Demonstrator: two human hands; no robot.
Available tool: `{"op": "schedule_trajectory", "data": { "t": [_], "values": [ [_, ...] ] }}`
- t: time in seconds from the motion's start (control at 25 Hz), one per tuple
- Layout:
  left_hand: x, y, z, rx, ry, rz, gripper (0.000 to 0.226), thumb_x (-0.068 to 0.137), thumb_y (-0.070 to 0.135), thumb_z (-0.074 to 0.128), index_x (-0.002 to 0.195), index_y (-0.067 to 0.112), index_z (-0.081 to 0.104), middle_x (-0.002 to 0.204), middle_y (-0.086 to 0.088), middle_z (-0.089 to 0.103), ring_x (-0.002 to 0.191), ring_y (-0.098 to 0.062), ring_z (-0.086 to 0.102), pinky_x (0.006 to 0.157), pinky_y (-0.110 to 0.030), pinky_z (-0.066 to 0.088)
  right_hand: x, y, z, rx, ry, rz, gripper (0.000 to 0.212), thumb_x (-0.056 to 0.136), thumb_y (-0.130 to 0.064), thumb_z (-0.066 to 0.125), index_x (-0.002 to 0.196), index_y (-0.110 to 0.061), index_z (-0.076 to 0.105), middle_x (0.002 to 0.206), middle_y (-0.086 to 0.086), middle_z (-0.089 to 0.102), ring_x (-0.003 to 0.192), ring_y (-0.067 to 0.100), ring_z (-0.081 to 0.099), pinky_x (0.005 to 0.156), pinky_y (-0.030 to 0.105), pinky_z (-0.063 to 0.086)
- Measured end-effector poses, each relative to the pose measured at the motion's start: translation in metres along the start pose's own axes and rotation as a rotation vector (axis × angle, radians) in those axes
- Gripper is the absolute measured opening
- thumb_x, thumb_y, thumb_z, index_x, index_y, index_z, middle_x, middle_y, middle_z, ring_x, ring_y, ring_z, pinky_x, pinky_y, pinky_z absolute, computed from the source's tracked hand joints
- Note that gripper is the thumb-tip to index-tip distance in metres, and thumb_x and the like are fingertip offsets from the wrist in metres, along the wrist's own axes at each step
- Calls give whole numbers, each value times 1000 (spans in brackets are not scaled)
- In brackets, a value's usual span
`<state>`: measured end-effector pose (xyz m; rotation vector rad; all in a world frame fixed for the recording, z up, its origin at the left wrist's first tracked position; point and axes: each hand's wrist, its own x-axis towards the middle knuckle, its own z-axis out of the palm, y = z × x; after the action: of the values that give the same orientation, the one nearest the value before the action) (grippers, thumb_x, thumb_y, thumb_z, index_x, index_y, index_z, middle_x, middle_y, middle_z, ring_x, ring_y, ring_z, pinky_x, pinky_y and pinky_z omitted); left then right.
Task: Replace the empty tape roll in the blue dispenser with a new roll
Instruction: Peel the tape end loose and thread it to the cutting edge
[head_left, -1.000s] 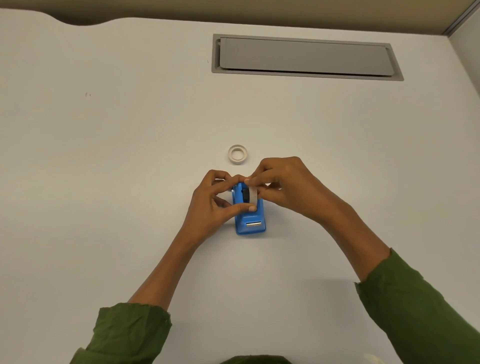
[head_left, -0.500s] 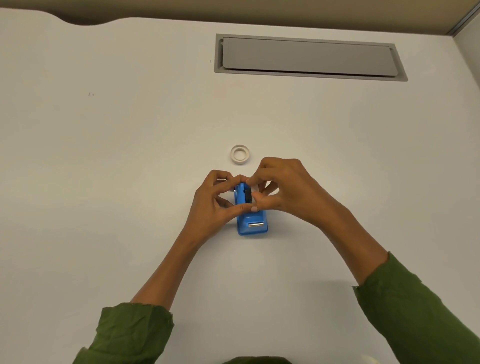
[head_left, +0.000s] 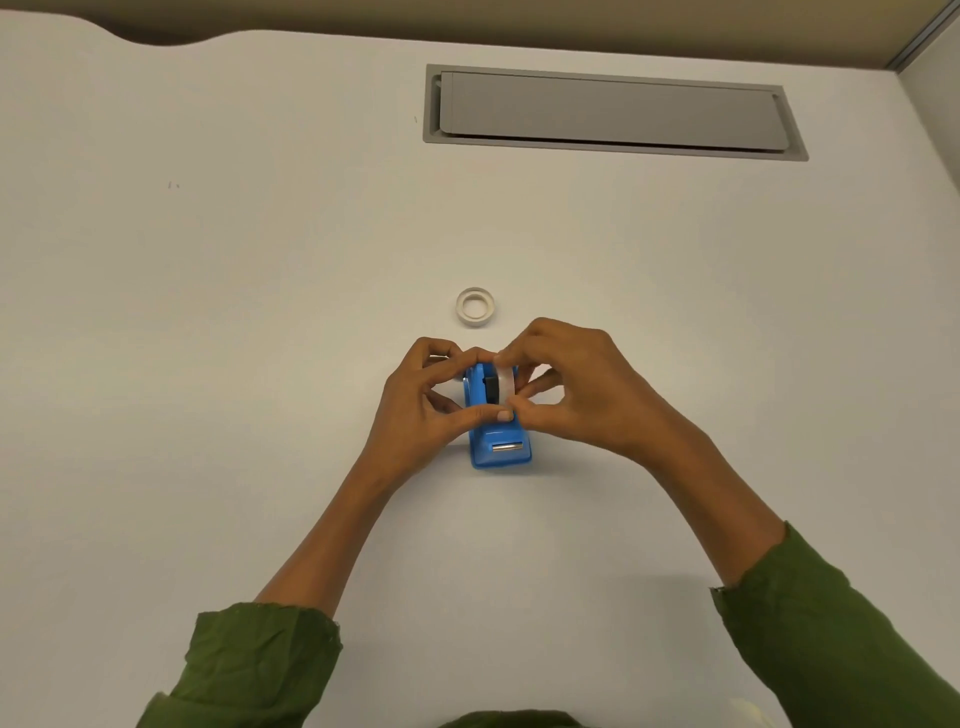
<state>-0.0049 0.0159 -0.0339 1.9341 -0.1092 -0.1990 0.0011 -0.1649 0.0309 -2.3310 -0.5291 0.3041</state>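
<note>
2 hands (head_left: 426, 405) (head_left: 582, 384) pinching white tape roll (head_left: 504, 385), apparently seated in blue dispenser (head_left: 500, 451)

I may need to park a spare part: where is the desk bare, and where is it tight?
The desk is bare left of the left hand, right of the right hand, and between the small ring and the grey hatch. It is tight around the blue dispenser, where both hands meet on the tape roll.

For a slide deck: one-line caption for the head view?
Both hands, left hand and right hand, hold a white tape roll at the blue dispenser; a spare ring lies beyond.
</note>
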Motion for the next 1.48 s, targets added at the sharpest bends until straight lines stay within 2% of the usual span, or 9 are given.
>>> {"op": "schedule_trajectory", "data": {
  "t": [0.16, 0.24, 0.32, 0.48, 0.6, 0.76, 0.96, 1.24, 1.48],
  "values": [
    [-1, -2, 1, 13, 0, -6, 51, 64, 26, 81, 112, 23, 63, 111, -4, 50, 94, -14, 55, 67, -13, 51, 8, -3, 3, -54, 22, -11, 20, 69, -7, 75, 87, -5, 66, 83, 6, 58, 74, 22, 60, 65, 41, 56],
    [0, -1, 1, 12, 1, -16, 50, 63, 28, 82, 109, 30, 61, 110, -1, 49, 92, -12, 55, 66, -10, 50, 12, -3, 3, -63, 49, -21, 12, 72, -3, 72, 83, -3, 67, 81, 8, 61, 71, 22, 60, 64, 41, 55],
    [0, 0, 1, 10, -1, -29, 51, 61, 31, 82, 105, 36, 57, 110, 1, 48, 91, -9, 54, 66, -9, 50, 15, -1, 4, -59, 101, -10, 8, 79, -1, 66, 85, -3, 70, 82, 8, 65, 71, 18, 60, 67, 35, 55],
    [0, 1, 1, -8, 4, -23, 53, 58, 38, 80, 106, 33, 59, 111, -2, 50, 94, -13, 55, 65, -12, 51, 4, 3, 0, 138, 112, 52, 25, 78, -3, 67, 101, -10, 72, 92, 5, 67, 78, 12, 63, 70, 19, 56],
    [-1, 2, -1, -24, -5, 11, 54, 54, 47, 74, 105, 34, 59, 110, -3, 51, 94, -13, 57, 64, -13, 51, 0, 1, 2, 50, 19, 30, 35, 72, -11, 76, 107, -10, 69, 97, 3, 61, 80, 13, 61, 74, 27, 58],
    [0, 1, -1, -8, -8, 13, 54, 56, 45, 74, 106, 34, 59, 109, -2, 51, 92, -10, 56, 64, -12, 51, 8, -3, 2, -24, 13, 23, 28, 69, -7, 76, 96, -5, 69, 91, 7, 60, 77, 20, 61, 69, 38, 57],
    [1, 2, 0, -9, -12, -8, 48, 52, 51, 73, 97, 47, 55, 108, 2, 49, 90, -5, 54, 64, -7, 48, 15, -4, 2, -39, 81, 14, 14, 77, -1, 68, 90, -3, 73, 85, 10, 64, 73, 21, 62, 68, 39, 57],
    [2, -4, 0, 14, -10, 13, 51, 62, 30, 81, 109, 28, 60, 108, -1, 49, 90, -7, 54, 64, -9, 50, 8, -5, 1, -47, -59, 55, 33, 67, -15, 80, 95, -10, 64, 92, 0, 53, 81, 19, 58, 71, 38, 56],
    [0, 0, -1, -9, -11, 10, 52, 55, 49, 72, 104, 36, 58, 108, 0, 49, 91, -6, 54, 64, -9, 50, 14, -10, -3, -52, -32, 42, 21, 67, -5, 77, 86, -3, 68, 84, 5, 57, 75, 22, 59, 68, 43, 55]
  ]
}}
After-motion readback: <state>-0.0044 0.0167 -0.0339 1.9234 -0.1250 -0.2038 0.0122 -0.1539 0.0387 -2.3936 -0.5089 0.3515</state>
